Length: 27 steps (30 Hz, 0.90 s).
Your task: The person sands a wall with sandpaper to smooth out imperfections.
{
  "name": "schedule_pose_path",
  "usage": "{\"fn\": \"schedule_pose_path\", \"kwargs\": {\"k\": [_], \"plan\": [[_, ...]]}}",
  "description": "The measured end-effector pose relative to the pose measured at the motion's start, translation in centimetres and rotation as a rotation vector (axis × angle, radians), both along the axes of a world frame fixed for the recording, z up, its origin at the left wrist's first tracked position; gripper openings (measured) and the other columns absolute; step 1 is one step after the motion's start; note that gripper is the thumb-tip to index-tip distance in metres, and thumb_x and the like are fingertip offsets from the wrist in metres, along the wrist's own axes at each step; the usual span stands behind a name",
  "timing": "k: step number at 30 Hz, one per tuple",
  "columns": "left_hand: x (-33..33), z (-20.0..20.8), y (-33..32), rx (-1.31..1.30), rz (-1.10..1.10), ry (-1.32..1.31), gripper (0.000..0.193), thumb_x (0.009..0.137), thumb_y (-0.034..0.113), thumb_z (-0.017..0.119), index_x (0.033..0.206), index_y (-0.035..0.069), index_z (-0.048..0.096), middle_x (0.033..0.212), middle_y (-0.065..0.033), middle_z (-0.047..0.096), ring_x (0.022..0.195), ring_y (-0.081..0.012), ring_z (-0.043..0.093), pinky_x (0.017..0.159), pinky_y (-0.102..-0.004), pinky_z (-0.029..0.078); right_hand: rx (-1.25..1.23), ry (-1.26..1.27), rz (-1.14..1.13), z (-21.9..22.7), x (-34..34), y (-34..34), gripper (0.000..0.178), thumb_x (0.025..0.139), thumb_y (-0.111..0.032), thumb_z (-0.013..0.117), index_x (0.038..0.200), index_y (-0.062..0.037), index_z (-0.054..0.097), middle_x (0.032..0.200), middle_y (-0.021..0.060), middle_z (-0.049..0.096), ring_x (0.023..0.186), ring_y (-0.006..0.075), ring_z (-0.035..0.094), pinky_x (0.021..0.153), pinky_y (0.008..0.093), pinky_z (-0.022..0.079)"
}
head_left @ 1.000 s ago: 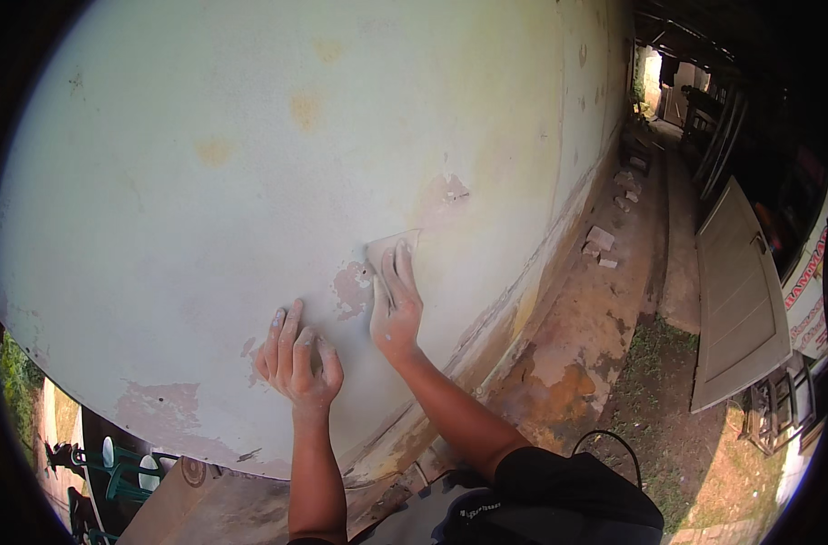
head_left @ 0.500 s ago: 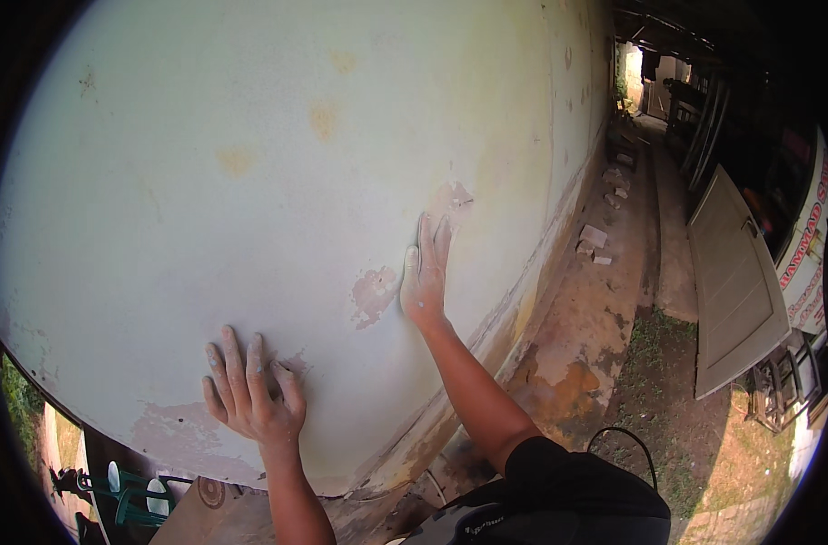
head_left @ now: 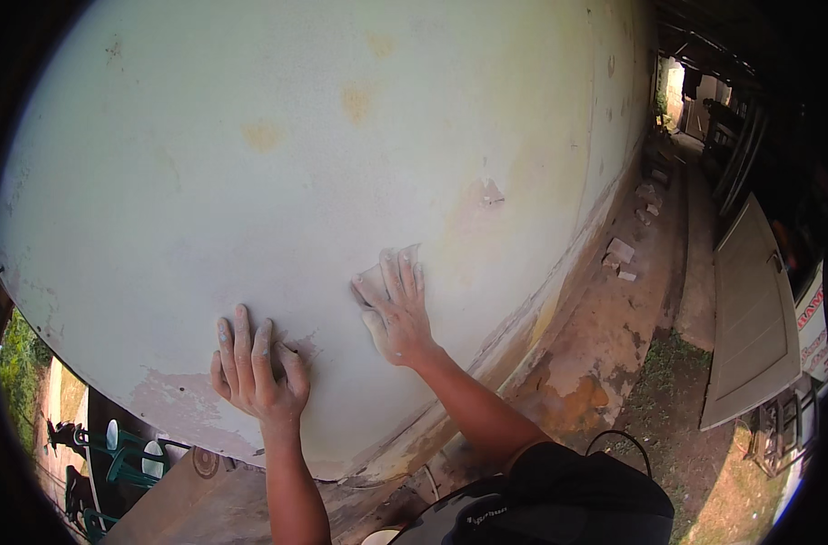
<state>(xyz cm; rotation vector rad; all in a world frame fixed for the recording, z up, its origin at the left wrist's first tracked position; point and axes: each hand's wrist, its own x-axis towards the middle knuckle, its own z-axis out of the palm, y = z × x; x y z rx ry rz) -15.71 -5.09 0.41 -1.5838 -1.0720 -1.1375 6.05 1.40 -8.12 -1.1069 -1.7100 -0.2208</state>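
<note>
Right now, your left hand (head_left: pixel 261 380) lies with its fingers extended and a little apart against the pale wall (head_left: pixel 187 218), gripping nothing that shows, on the side nearer the wall's left-hand edge. Your right hand (head_left: pixel 397 313) is spread over a thin grey sheet (head_left: pixel 368 280), holding it flat to the wall; the sheet shows between your thumb and fingers, and a corner of it pokes out past your fingertips. That puts the sheet farther from the left-hand edge than your left hand is, and well in from the base edge that runs up on your right. Your hands stand apart, both dusted with whitish powder. Just beside your left thumb is a small peeled patch (head_left: pixel 300 344), while a larger bare patch (head_left: pixel 173 395) spreads along the left-hand edge, and another chipped spot (head_left: pixel 489 193) sits up and to the right of your right hand. Two yellowish stains (head_left: pixel 355 102) mark the wall above. Along the base edge, pale broken chunks (head_left: pixel 621 250) lie on the ground strip, and beyond them a light door panel (head_left: pixel 754 318) stands at a tilt near a metal frame (head_left: pixel 784 427).
</note>
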Motion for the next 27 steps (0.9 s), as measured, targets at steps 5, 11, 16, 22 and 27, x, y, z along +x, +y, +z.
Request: {"fn": "schedule_pose_path", "kwargs": {"k": [5, 11, 16, 22, 27], "plan": [[0.2, 0.2, 0.1, 0.027, 0.026, -0.015, 0.030, 0.085, 0.013, 0.063, 0.114, 0.014, 0.074, 0.143, -0.0096, 0.070, 0.139, -0.0289, 0.060, 0.115, -0.0405, 0.033, 0.111, 0.364, -0.057, 7.7, 4.6, 3.6, 0.061, 0.106, -0.028, 0.049, 0.165, -0.0152, 0.040, 0.176, 0.0257, 0.013, 0.161, 0.0519, 0.006, 0.126, 0.0683, 0.004], [0.6, -0.2, 0.4, 0.036, 0.042, 0.003, 0.033, 0.083, 0.012, 0.063, 0.114, 0.016, 0.073, 0.144, -0.0075, 0.070, 0.141, -0.0285, 0.058, 0.115, -0.0414, 0.033, 0.123, -0.025, -0.025, 3.1, -1.6, -0.2, 0.062, 0.106, -0.032, 0.054, 0.166, -0.0275, 0.037, 0.175, 0.0218, 0.020, 0.159, 0.0495, 0.017, 0.125, 0.0690, 0.013], [-0.7, -0.6, -0.4, -0.007, 0.092, 0.026, 0.040, 0.084, 0.016, 0.063, 0.124, 0.018, 0.072, 0.152, -0.0087, 0.063, 0.148, -0.0286, 0.050, 0.119, -0.0430, 0.029, 0.020, -0.449, 0.132, -0.7, 4.2, 0.5, 0.059, 0.106, -0.030, 0.055, 0.164, -0.0308, 0.042, 0.173, 0.0159, 0.029, 0.156, 0.0468, 0.028, 0.123, 0.0708, 0.021], [1.9, -1.2, -0.8, -0.164, 0.177, 0.029, 0.056, 0.090, 0.028, 0.061, 0.145, 0.018, 0.062, 0.167, -0.0141, 0.045, 0.159, -0.0352, 0.031, 0.129, -0.0518, 0.010, 0.073, 0.413, -0.061, 8.4, 11.5, 5.5, 0.060, 0.107, -0.020, 0.042, 0.167, -0.0137, 0.035, 0.176, 0.0255, 0.012, 0.161, 0.0487, 0.009, 0.129, 0.0608, 0.007], [1.5, -2.4, -0.8, -0.230, 0.294, 0.022, 0.065, 0.095, 0.034, 0.061, 0.157, 0.020, 0.052, 0.172, -0.0141, 0.035, 0.163, -0.0372, 0.020, 0.129, -0.0565, 0.002, 0.092, 0.065, -0.049, 3.9, 0.9, 0.9, 0.061, 0.108, -0.027, 0.046, 0.168, -0.0202, 0.034, 0.174, 0.0254, 0.020, 0.160, 0.0482, 0.017, 0.125, 0.0683, 0.012]]}}
